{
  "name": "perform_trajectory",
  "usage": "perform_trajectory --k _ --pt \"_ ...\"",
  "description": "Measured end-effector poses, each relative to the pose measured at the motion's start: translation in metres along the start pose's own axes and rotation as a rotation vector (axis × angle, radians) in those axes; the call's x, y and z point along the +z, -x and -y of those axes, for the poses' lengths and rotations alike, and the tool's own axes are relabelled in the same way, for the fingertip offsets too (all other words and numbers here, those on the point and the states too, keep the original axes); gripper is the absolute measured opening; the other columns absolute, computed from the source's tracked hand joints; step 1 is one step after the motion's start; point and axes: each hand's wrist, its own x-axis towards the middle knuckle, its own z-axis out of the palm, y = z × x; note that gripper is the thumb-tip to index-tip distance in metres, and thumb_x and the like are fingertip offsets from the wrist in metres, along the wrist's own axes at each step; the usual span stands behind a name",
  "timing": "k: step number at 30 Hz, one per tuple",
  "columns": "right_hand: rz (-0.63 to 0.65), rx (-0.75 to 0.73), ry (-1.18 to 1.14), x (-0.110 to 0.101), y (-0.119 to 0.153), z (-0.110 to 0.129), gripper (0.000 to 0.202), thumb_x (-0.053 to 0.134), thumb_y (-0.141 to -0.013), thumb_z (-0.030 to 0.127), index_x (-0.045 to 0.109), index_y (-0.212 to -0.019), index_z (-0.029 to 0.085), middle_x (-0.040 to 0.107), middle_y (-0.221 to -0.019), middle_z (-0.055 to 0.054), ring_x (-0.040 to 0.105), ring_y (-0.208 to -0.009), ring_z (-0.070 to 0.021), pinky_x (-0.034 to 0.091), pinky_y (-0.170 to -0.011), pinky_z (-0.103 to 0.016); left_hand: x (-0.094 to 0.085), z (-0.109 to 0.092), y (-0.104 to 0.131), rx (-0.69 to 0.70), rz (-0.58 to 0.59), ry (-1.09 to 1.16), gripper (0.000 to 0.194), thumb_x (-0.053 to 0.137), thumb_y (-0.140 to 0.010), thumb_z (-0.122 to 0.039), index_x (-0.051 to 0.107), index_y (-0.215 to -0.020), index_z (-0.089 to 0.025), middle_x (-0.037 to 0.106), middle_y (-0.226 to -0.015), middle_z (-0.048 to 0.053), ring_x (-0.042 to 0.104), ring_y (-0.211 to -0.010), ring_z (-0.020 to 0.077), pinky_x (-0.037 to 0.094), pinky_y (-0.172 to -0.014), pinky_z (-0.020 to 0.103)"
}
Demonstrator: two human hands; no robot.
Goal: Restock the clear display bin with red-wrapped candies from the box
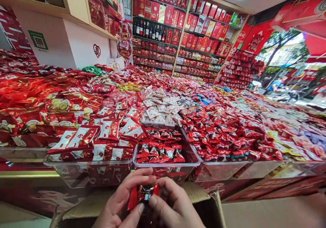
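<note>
A red and black wrapped candy [144, 194] is held between both hands, just in front of the display bins. My left hand [122, 201] grips its left side, the thumb at the lower edge and the fingers bent over the top. On the other side, my right hand [171, 202] pinches the wrapper with thumb and fingers. Right behind the hands stands a clear plastic bin [166, 164] with rows of similar red and black candies [163, 151]. An open cardboard box [203, 201] sits below the hands; its inside is dark and mostly hidden.
White and red packets [109, 129] fill the bin to the left, and red wrapped candies [219, 133] are heaped to the right. Small white packets [160, 106] lie behind. Shelves with bottles and red boxes [158, 12] stand at the back. Outside at right is a person [277, 83].
</note>
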Motion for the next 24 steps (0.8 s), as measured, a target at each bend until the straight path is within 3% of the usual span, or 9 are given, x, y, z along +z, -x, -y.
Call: perform_trajectory --k 5,8,10,13,18,21,24 --pt "-0.085 0.085 -0.276 -0.003 -0.007 -0.007 0.022 0.052 -0.072 0.037 0.047 -0.070 0.016 0.050 -0.058 0.003 0.043 -0.046 -0.0056 0.034 -0.044 -0.018 0.008 0.003 -0.003 -0.049 -0.004 0.013 0.038 0.058 -0.069 -0.026 0.049 -0.106 -0.031 0.047 -0.124 -0.002 0.046 -0.109 0.0199 0.040 -0.089 0.025" --pt "-0.093 0.095 -0.310 -0.006 -0.005 -0.004 0.023 0.053 -0.071 0.038 0.045 -0.067 0.016 0.050 -0.055 0.004 0.041 -0.043 -0.0049 0.031 -0.041 -0.017 0.007 0.005 -0.005 -0.044 -0.009 -0.082 0.036 0.058 -0.070 -0.023 0.049 -0.104 -0.027 0.053 -0.119 -0.001 0.046 -0.108 0.0176 0.038 -0.090 0.022" --pt "-0.108 0.097 -0.319 -0.006 -0.002 -0.004 0.024 0.053 -0.071 0.038 0.045 -0.066 0.016 0.051 -0.056 0.003 0.041 -0.044 -0.0050 0.030 -0.042 -0.017 0.008 0.007 -0.005 -0.056 -0.028 -0.084 0.031 0.059 -0.069 -0.022 0.051 -0.099 -0.026 0.059 -0.108 -0.001 0.053 -0.099 0.0169 0.044 -0.084 0.021" --pt "-0.138 0.080 -0.295 -0.005 0.000 -0.004 0.025 0.053 -0.070 0.037 0.044 -0.063 0.015 0.050 -0.054 0.003 0.039 -0.045 -0.0050 0.030 -0.043 -0.017 0.011 0.010 -0.005 -0.038 -0.072 -0.021 0.030 0.060 -0.068 -0.021 0.050 -0.096 -0.027 0.063 -0.090 -0.003 0.058 -0.083 0.0145 0.049 -0.070 0.018" --pt "-0.094 0.038 -0.238 -0.006 0.004 -0.006 0.021 0.052 -0.072 0.036 0.045 -0.070 0.016 0.049 -0.057 0.002 0.040 -0.048 -0.0060 0.032 -0.045 -0.018 0.008 0.015 -0.003 -0.069 -0.011 0.014 0.032 0.059 -0.070 -0.023 0.047 -0.099 -0.030 0.059 -0.093 -0.005 0.054 -0.092 0.0137 0.046 -0.078 0.019" --pt "-0.104 -0.058 -0.105 -0.007 0.006 -0.007 0.016 0.048 -0.075 0.032 0.050 -0.075 0.016 0.052 -0.065 0.000 0.045 -0.057 -0.0083 0.037 -0.053 -0.020 0.004 0.015 -0.002 -0.168 0.063 -0.082 0.026 0.060 -0.069 -0.026 0.052 -0.094 -0.026 0.062 -0.089 -0.003 0.056 -0.088 0.0153 0.047 -0.075 0.020" --pt "-0.116 -0.121 0.001 -0.007 0.007 -0.008 0.015 0.051 -0.073 0.029 0.054 -0.081 0.017 0.053 -0.073 -0.001 0.047 -0.065 -0.0100 0.038 -0.060 -0.021 0.002 0.015 -0.002 -0.188 0.053 -0.179 0.018 0.062 -0.067 -0.028 0.056 -0.084 -0.025 0.062 -0.076 -0.005 0.057 -0.072 0.0120 0.047 -0.064 0.015"
